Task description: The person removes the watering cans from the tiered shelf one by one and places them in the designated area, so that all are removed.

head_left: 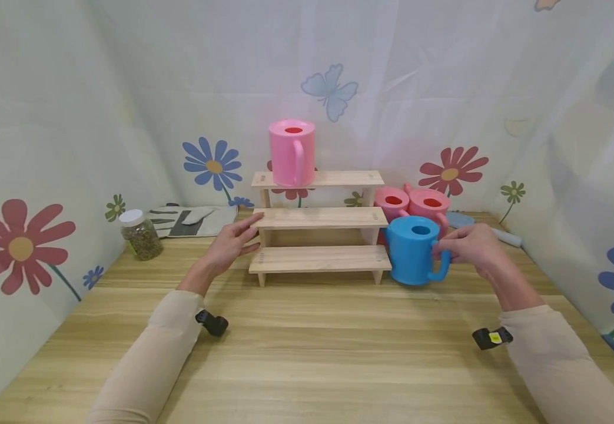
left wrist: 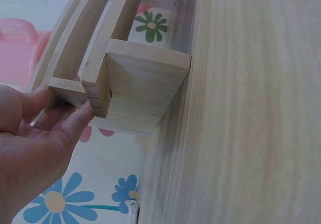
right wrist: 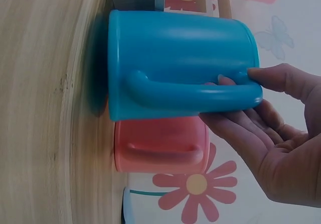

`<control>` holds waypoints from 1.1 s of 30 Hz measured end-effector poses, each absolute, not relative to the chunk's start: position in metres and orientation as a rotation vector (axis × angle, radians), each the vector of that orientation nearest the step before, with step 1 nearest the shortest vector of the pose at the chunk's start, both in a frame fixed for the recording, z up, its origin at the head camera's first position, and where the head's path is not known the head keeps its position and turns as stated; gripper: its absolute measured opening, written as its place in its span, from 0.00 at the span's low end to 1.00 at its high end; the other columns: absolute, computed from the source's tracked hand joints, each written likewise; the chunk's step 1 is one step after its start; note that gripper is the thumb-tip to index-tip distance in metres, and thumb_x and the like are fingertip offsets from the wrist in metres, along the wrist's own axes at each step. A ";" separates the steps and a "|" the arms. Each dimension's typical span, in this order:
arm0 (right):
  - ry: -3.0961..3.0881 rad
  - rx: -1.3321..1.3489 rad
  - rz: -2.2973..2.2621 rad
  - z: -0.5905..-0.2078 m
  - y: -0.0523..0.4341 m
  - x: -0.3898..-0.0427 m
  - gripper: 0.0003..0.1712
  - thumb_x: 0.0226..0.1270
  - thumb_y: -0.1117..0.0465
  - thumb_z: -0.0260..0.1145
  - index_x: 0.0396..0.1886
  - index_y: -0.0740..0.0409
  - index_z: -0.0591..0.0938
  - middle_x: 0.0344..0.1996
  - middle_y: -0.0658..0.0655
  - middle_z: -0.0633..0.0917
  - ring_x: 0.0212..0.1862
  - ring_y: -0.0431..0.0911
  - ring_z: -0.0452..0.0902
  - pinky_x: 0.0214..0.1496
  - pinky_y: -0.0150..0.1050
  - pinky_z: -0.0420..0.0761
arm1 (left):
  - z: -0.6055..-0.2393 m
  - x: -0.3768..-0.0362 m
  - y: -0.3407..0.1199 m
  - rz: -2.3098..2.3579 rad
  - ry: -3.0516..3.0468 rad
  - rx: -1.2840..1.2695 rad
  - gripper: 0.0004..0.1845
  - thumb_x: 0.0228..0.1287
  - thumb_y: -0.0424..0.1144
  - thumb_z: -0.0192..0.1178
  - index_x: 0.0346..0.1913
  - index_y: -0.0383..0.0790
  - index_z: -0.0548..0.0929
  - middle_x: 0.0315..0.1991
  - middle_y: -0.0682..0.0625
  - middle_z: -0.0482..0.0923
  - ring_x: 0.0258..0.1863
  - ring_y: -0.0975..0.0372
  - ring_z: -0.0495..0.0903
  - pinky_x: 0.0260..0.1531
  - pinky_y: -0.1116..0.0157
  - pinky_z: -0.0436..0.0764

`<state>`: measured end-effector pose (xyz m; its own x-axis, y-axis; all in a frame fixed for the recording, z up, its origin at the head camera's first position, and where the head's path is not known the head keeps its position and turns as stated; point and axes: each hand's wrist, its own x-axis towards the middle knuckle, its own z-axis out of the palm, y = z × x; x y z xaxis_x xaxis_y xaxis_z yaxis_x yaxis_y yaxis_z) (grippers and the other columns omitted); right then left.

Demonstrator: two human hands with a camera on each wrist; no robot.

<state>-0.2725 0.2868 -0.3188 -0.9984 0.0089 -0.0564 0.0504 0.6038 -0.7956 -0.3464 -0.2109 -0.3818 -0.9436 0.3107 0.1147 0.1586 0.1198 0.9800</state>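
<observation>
Beside the rack (head_left: 319, 218), right hand (head_left: 471, 244) pinches blue can (head_left: 412, 250).

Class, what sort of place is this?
Probably a staged tabletop set with a gardening theme: flower-printed backdrop sheets, toy watering cans such as the blue one, and gardening gloves.

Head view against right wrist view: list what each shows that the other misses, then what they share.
Only the head view shows the left hand touching the wooden stepped shelf, the pink watering can on its top step, the jar and the gloves. Only the right wrist view shows the fingers under the handle. Both show the right hand at the blue watering can.
</observation>
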 end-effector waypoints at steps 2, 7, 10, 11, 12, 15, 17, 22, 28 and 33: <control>2.763 0.047 -1.373 -0.320 0.287 -0.273 0.27 0.68 0.53 0.70 0.53 0.74 0.82 0.44 0.66 0.87 0.51 0.62 0.83 0.57 0.56 0.82 | -0.382 -0.346 -0.211 1.953 2.258 0.477 0.25 0.82 0.37 0.41 0.78 0.48 0.62 0.80 0.47 0.47 0.76 0.50 0.53 0.65 0.53 0.73; 2.756 0.044 -1.364 -0.322 0.287 -0.274 0.27 0.69 0.54 0.70 0.53 0.75 0.82 0.45 0.66 0.87 0.50 0.62 0.84 0.57 0.56 0.81 | -0.381 -0.346 -0.211 1.955 2.251 0.479 0.25 0.82 0.37 0.41 0.78 0.47 0.62 0.80 0.47 0.46 0.76 0.50 0.52 0.65 0.54 0.74; 2.759 0.047 -1.348 -0.324 0.287 -0.275 0.27 0.69 0.54 0.70 0.53 0.74 0.82 0.45 0.66 0.87 0.50 0.61 0.84 0.57 0.56 0.82 | -0.380 -0.345 -0.210 1.954 2.248 0.484 0.25 0.82 0.36 0.41 0.78 0.47 0.61 0.80 0.47 0.46 0.76 0.50 0.52 0.65 0.54 0.74; 2.757 0.050 -1.350 -0.325 0.286 -0.275 0.27 0.69 0.54 0.70 0.53 0.74 0.82 0.45 0.66 0.87 0.50 0.61 0.83 0.57 0.56 0.82 | -0.380 -0.345 -0.210 1.955 2.249 0.484 0.25 0.82 0.36 0.41 0.78 0.47 0.61 0.80 0.47 0.46 0.76 0.50 0.52 0.65 0.54 0.74; 2.755 0.053 -1.353 -0.325 0.286 -0.276 0.26 0.69 0.54 0.70 0.53 0.74 0.82 0.46 0.66 0.87 0.50 0.61 0.83 0.57 0.56 0.82 | -0.380 -0.345 -0.210 1.954 2.251 0.484 0.25 0.82 0.36 0.41 0.78 0.47 0.61 0.80 0.47 0.46 0.76 0.50 0.52 0.65 0.55 0.74; 2.751 0.053 -1.355 -0.327 0.287 -0.277 0.26 0.68 0.55 0.70 0.53 0.75 0.82 0.46 0.67 0.86 0.50 0.61 0.83 0.57 0.56 0.81 | -0.381 -0.346 -0.210 1.952 2.257 0.478 0.25 0.82 0.37 0.41 0.78 0.48 0.62 0.80 0.47 0.47 0.76 0.50 0.53 0.64 0.55 0.74; 2.752 0.051 -1.355 -0.327 0.287 -0.278 0.26 0.68 0.55 0.71 0.53 0.75 0.82 0.46 0.67 0.86 0.50 0.61 0.83 0.57 0.57 0.81 | -0.381 -0.346 -0.210 1.954 2.256 0.470 0.25 0.82 0.37 0.41 0.78 0.48 0.62 0.80 0.47 0.47 0.76 0.50 0.53 0.65 0.54 0.74; 2.767 0.039 -1.320 -0.328 0.287 -0.280 0.27 0.68 0.54 0.71 0.54 0.74 0.81 0.49 0.69 0.84 0.49 0.60 0.83 0.56 0.56 0.82 | -0.382 -0.346 -0.211 1.967 2.251 0.446 0.25 0.82 0.36 0.42 0.78 0.47 0.62 0.80 0.47 0.48 0.76 0.50 0.54 0.65 0.53 0.73; 2.817 0.068 -1.208 -0.319 0.288 -0.275 0.34 0.66 0.47 0.71 0.59 0.70 0.80 0.56 0.72 0.79 0.53 0.64 0.79 0.54 0.54 0.84 | -0.382 -0.345 -0.211 1.954 2.260 0.444 0.25 0.82 0.37 0.42 0.78 0.48 0.62 0.80 0.48 0.47 0.76 0.50 0.54 0.65 0.55 0.74; 2.974 0.071 -1.178 -0.303 0.288 -0.263 0.37 0.65 0.42 0.70 0.61 0.67 0.80 0.56 0.71 0.78 0.56 0.66 0.71 0.48 0.56 0.83 | -0.382 -0.348 -0.212 1.954 2.253 0.450 0.25 0.82 0.38 0.42 0.78 0.50 0.62 0.80 0.50 0.46 0.76 0.51 0.54 0.63 0.58 0.76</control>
<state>-0.2628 0.2876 -0.3031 -0.9973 0.0624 0.0379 0.0195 0.7281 -0.6852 -0.3481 -0.2117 -0.3823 -0.9479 0.3030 0.0989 0.1408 0.1196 0.9828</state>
